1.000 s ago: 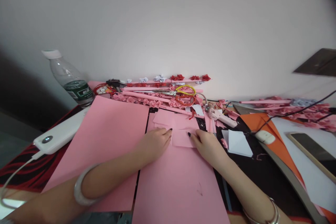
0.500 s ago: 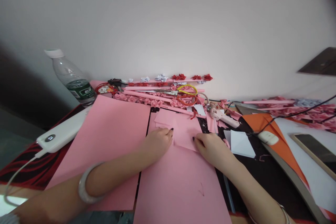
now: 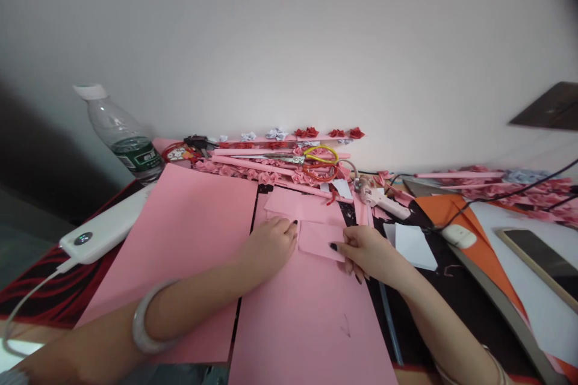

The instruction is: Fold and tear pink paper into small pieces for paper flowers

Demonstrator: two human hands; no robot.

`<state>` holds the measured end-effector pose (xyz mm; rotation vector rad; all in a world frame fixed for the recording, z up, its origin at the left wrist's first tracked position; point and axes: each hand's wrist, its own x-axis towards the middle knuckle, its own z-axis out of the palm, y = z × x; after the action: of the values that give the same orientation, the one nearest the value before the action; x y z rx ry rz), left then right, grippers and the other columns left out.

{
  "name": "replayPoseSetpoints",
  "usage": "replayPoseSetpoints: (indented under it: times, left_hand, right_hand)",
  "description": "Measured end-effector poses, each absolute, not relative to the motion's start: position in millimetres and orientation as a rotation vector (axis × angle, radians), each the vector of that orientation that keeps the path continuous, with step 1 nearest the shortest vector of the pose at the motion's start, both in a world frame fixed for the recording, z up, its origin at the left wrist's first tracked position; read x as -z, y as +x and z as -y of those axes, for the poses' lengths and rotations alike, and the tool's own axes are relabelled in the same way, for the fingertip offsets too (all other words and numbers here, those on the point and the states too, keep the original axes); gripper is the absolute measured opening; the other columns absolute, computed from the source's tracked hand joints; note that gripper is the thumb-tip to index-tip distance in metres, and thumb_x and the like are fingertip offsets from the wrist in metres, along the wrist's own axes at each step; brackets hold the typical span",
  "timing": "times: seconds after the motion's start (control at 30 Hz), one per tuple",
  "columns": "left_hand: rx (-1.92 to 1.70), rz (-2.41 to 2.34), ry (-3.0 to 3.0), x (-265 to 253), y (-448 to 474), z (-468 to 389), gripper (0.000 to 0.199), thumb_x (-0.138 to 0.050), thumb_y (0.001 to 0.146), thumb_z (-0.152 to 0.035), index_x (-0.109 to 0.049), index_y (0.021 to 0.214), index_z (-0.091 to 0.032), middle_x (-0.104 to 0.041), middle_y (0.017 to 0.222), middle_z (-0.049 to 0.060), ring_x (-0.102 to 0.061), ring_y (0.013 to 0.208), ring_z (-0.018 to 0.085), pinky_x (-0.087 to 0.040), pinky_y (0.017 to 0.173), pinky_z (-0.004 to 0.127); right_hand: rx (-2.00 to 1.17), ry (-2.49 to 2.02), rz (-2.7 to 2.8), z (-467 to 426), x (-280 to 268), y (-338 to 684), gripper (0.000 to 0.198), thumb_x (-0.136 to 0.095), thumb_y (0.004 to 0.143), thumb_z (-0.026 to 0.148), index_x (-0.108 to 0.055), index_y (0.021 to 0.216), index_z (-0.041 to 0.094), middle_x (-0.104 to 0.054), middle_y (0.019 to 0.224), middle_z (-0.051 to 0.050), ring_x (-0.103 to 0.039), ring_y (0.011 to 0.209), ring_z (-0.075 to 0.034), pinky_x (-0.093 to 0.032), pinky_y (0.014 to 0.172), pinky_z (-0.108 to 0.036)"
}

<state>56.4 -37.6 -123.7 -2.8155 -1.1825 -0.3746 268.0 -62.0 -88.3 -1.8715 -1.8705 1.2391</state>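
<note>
My right hand [image 3: 370, 255] pinches the right end of a small pink paper piece [image 3: 320, 239], thumb on top and the other fingers beneath. My left hand [image 3: 271, 246] lies with curled fingers over a large pink sheet [image 3: 307, 325], its fingertips at the left edge of that piece. Whatever is under those fingertips is hidden. Just beyond, more small pink pieces [image 3: 289, 203] lie overlapping. A second large pink sheet [image 3: 203, 216] extends under my left forearm.
Scissors [image 3: 321, 159] lie on pink rods and paper flowers [image 3: 271, 177] along the wall. A glue gun [image 3: 383, 200] and white slips [image 3: 413, 246] are at the right, with a phone [image 3: 542, 258] farther out. A bottle [image 3: 130, 138] and power bank [image 3: 108, 225] stand left.
My right hand has shifted its grip to the end of the small pink piece, with fingers now below it. The piece's far edge now stands apart from the others. My left hand stays put.
</note>
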Motion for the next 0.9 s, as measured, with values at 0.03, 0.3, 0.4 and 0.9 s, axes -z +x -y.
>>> replayPoseSetpoints:
  times: [0.03, 0.3, 0.4, 0.9]
  left_hand:
    - [0.373, 1.174, -2.817, 124, 56, 38, 0.027, -0.034, 0.089, -0.019, -0.058, 0.099, -0.011, -0.059, 0.085, 0.009, -0.053, 0.088, 0.019, -0.041, 0.083, 0.035]
    - [0.365, 1.184, -2.82, 125, 55, 38, 0.029, -0.033, 0.09, -0.02, -0.06, 0.098, -0.012, -0.06, 0.085, 0.009, -0.053, 0.087, 0.02, -0.042, 0.08, 0.036]
    - [0.417, 1.223, -2.834, 124, 55, 38, 0.029, -0.034, 0.089, -0.02, -0.06, 0.098, -0.011, -0.06, 0.086, 0.009, -0.053, 0.088, 0.021, -0.041, 0.082, 0.036]
    - [1.22, 1.674, -3.408, 113, 50, 33, 0.033, -0.04, 0.087, -0.036, -0.051, 0.064, -0.014, -0.052, 0.06, -0.002, -0.047, 0.051, 0.008, -0.034, 0.047, 0.019]
  right_hand:
    - [-1.246, -1.874, 1.874, 62, 89, 269, 0.024, -0.041, 0.081, 0.027, -0.033, 0.059, 0.02, -0.061, 0.049, 0.0, -0.048, 0.029, -0.006, -0.029, 0.031, -0.015]
    - [-1.33, -1.821, 1.755, 60, 85, 275, 0.022, -0.045, 0.079, 0.024, -0.035, 0.059, 0.02, -0.059, 0.045, 0.001, -0.049, 0.029, -0.008, -0.034, 0.028, -0.016]
    - [-1.317, -1.761, 1.677, 59, 80, 280, 0.024, -0.047, 0.078, 0.029, -0.036, 0.059, 0.02, -0.058, 0.045, 0.001, -0.047, 0.03, -0.007, -0.037, 0.03, -0.017]
    - [-1.499, -1.415, 1.611, 61, 85, 267, 0.025, -0.048, 0.08, 0.038, -0.044, 0.067, 0.017, -0.059, 0.051, 0.001, -0.046, 0.034, -0.006, -0.032, 0.033, -0.016]
